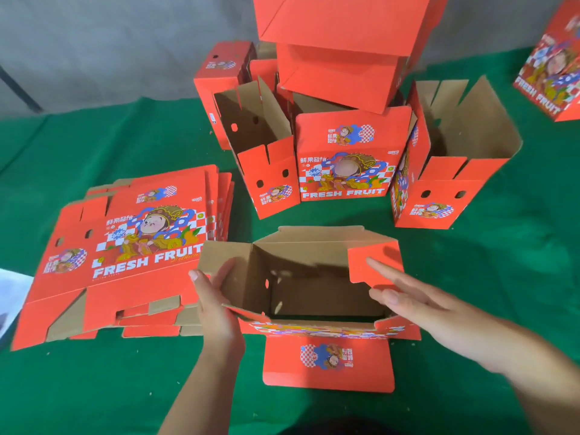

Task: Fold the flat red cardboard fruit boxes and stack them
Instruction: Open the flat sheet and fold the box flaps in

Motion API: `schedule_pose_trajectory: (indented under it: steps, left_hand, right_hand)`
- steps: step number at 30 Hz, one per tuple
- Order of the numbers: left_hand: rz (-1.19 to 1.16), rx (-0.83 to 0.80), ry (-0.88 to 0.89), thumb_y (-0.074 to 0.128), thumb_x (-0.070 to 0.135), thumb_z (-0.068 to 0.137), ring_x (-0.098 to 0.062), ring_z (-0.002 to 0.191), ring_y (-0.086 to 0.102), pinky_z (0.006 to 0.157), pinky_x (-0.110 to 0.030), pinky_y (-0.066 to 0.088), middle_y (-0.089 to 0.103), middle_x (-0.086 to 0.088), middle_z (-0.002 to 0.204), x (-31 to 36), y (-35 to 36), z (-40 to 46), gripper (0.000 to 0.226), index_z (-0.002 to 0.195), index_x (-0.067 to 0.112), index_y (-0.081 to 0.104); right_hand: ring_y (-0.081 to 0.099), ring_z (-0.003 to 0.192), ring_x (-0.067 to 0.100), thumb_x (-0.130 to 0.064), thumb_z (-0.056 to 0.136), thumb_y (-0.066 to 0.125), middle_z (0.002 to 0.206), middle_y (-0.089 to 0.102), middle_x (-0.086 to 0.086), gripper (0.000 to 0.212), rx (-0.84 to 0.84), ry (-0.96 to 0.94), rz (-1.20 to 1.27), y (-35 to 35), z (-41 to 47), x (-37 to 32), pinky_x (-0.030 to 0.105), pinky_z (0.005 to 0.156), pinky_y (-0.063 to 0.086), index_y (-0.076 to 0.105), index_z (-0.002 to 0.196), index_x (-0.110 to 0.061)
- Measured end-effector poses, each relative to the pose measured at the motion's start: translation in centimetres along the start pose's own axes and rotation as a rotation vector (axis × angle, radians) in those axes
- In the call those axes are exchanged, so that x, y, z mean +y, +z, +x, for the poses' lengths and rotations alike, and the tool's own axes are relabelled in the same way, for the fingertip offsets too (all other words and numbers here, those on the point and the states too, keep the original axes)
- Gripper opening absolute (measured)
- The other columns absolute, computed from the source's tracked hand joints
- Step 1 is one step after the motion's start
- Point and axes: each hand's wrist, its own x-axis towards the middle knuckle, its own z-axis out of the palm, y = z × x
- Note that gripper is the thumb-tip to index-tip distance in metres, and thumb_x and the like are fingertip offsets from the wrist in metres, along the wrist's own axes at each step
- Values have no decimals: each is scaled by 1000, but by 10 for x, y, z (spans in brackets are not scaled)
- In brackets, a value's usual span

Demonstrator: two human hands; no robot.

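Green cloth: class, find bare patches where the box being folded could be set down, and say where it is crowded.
Bare green cloth lies near-left, below the flat stack, and far-left behind it. Another patch lies right, beside the open box. The centre back is crowded with folded boxes.

green cloth [94,387] covers work surface; grey wall [110,42] behind.

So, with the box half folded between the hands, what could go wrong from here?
1. The red side flap under the right hand stands half folded; it may spring back.
2. The tall pile of folded red cardboard boxes behind sits askew; it may topple.
3. The left hand is beside the stack of flat red cardboard boxes and could shift it.
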Motion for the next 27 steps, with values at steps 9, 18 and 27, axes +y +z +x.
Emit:
schedule_pose_trajectory:
  steps: [9,18,27]
  left_hand:
    - [30,-54,-11,20,71,103,-32,122,66,112,-51,47,73,-14,125,-2,-4,2,77,129,19,72]
    - [58,-84,-45,19,70,104,-26,113,70,88,-35,56,75,-8,121,2,-3,5,75,131,22,70]
    - [81,-108,-77,23,76,100,-28,120,67,112,-54,46,77,-6,118,4,-3,3,73,125,30,74]
  right_hand:
    - [40,134,-20,-72,85,57,144,51,-34,53,-77,-7,-153,11,-14,-1,21,119,29,39,134,-77]
    - [-47,139,1,-91,77,44,152,-40,-35,75,-121,77,-807,11,-17,7,43,125,-11,8,142,-79]
    - [-25,155,19,-106,48,32,164,-36,-4,128,-26,398,-718,20,-16,8,45,126,6,-5,159,-52]
